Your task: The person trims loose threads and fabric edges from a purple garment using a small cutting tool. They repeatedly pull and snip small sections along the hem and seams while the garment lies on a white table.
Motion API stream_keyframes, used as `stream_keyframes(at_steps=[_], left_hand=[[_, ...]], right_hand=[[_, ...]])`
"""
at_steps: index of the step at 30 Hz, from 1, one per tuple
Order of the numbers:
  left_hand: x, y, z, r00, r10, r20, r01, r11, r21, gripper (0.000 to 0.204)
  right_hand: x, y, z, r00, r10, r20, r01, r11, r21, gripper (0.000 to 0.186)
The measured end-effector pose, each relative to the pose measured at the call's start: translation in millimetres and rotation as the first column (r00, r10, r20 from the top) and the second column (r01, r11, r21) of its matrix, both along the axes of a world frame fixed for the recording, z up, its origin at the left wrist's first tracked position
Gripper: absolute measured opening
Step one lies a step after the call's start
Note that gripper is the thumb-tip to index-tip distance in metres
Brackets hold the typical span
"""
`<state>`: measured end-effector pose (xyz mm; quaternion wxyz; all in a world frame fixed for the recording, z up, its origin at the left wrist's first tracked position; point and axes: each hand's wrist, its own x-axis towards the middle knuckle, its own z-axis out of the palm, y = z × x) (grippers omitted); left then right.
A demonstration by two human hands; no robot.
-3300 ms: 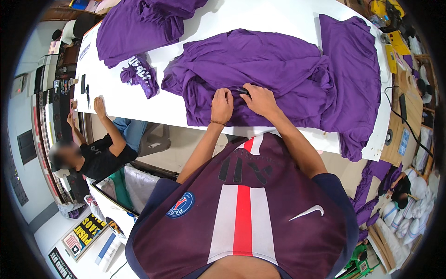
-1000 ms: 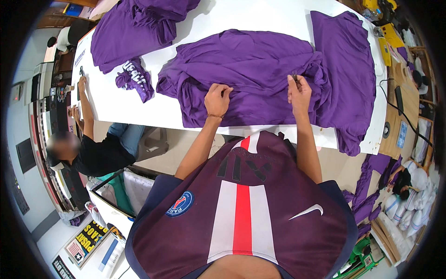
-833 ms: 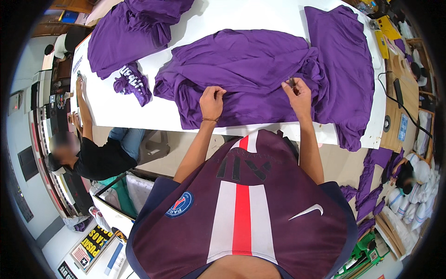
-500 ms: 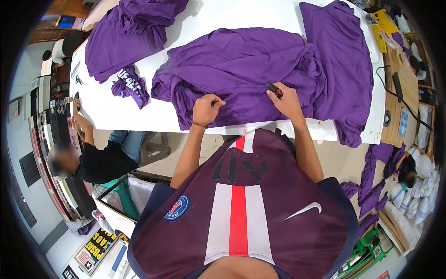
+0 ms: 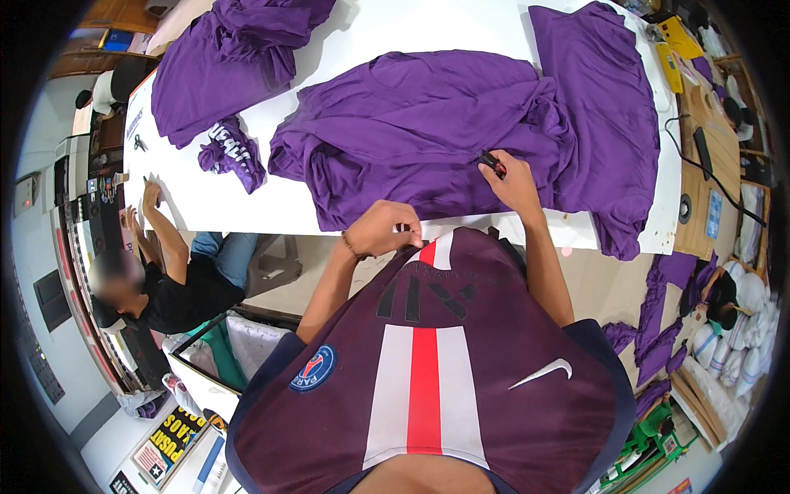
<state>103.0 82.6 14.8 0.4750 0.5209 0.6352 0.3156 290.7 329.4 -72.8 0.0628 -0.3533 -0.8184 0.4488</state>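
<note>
1. Head: the right hand's (image 5: 514, 183) fingers are clamping a dark tool (image 5: 493, 163); purple fabric (image 5: 428, 107) is lying beneath and beyond.
2. The left hand's (image 5: 378, 229) fingers are curling by the printed jersey (image 5: 527, 329); their grip cannot be told.
3. White-lettered bundle (image 5: 233, 152) is lying leftward beyond them.

From the wearer's head, the one fisheye view looks steeply down and forward: the striped jersey (image 5: 424, 370) fills its near foreground, the hands (image 5: 514, 183) come midway, and the white surface (image 5: 420, 25) stretches away beyond.
</note>
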Motion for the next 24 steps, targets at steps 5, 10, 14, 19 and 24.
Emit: stream_keyframes(at_steps=[5, 10, 14, 19, 24], left_hand=[[-18, -56, 18, 0.933, 0.360, 0.000, -0.343, 0.887, 0.310, 0.014], [-25, -160, -52, 0.809, 0.502, 0.306, -0.315, 0.809, -0.495, 0.025], [18, -388, -245, 0.791, 0.612, 0.003, -0.135, 0.179, -0.974, 0.015], [78, -368, -227, 0.870, 0.255, -0.423, -0.490, 0.337, -0.804, 0.024], [59, -291, -213, 0.697, 0.420, -0.582, -0.714, 0.321, -0.623, 0.036]], right_hand=[[1, 1, -2, 0.998, -0.021, -0.051, 0.020, 1.000, -0.020, 0.028], [0, 6, -6, 0.997, -0.008, -0.080, 0.008, 1.000, 0.003, 0.028], [-8, 4, 0, 0.993, 0.027, -0.118, -0.035, 0.997, -0.071, 0.027], [3, 12, -3, 0.983, -0.029, -0.182, 0.027, 1.000, -0.017, 0.023], [3, 16, -5, 0.983, -0.039, -0.178, 0.031, 0.998, -0.050, 0.022]])
